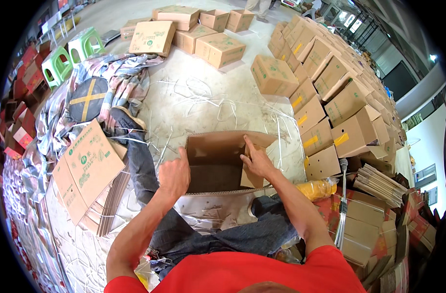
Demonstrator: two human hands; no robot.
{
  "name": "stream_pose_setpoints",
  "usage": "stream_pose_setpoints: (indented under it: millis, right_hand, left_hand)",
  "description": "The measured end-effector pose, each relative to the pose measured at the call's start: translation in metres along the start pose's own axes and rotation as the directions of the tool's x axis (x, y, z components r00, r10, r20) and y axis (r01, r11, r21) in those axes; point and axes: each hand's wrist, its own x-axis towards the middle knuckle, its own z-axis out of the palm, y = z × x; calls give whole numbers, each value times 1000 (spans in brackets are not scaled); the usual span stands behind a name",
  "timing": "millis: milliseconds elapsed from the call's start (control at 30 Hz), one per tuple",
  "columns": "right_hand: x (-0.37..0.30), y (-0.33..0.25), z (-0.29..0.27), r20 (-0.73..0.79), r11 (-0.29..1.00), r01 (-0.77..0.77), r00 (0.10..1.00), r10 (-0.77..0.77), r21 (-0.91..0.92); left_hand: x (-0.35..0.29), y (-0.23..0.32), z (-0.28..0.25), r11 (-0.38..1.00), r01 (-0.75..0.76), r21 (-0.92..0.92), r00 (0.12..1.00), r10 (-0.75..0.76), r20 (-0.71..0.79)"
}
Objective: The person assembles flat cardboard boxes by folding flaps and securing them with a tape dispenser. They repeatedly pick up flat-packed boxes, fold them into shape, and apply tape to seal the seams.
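An open cardboard box point(210, 146) stands on the floor between my legs, its brown inside facing up. My left hand point(175, 175) is at its left wall with the fingers curled at the edge and one digit pointing up along it. Over the right side reaches my right hand point(257, 158), its index finger stretched to the far right part of the box and its thumb apart over the inside. Below that hand, a lighter cardboard flap point(251, 177) shows inside the box. What the lower fingers of both hands touch is partly hidden.
Flattened cartons point(88, 166) lie stacked at my left, beside a cloth-covered heap point(130, 73) and green stools point(86, 44). Closed boxes point(220, 49) stand ahead; a tall box pile point(325, 73) fills the right. Yellow tape rolls point(318, 189) and a metal pole point(342, 210) are near my right arm.
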Motion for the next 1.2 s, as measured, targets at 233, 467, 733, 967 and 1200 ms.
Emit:
stream_pose_setpoints:
  millis: [233,467,733,967,1200]
  right_hand:
    - [15,7,20,-76,992,87,994,-80,90]
    - [9,0,25,25,993,-17,1000,14,116]
    - [0,79,66,-46,868,70,997,-54,491]
    - [4,83,67,-52,563,77,997,-61,823]
    - [16,96,63,130,39,-133,990,62,990]
  left_hand:
    - [18,3,-7,996,-50,78,998,51,-22]
    - [28,17,35,971,-132,199,987,148,-67]
    - [60,42,33,957,-139,-254,764,266,587]
    - [23,13,-18,785,-121,-608,762,466,450]
    - [72,16,32,858,-304,-415,840,447,308]
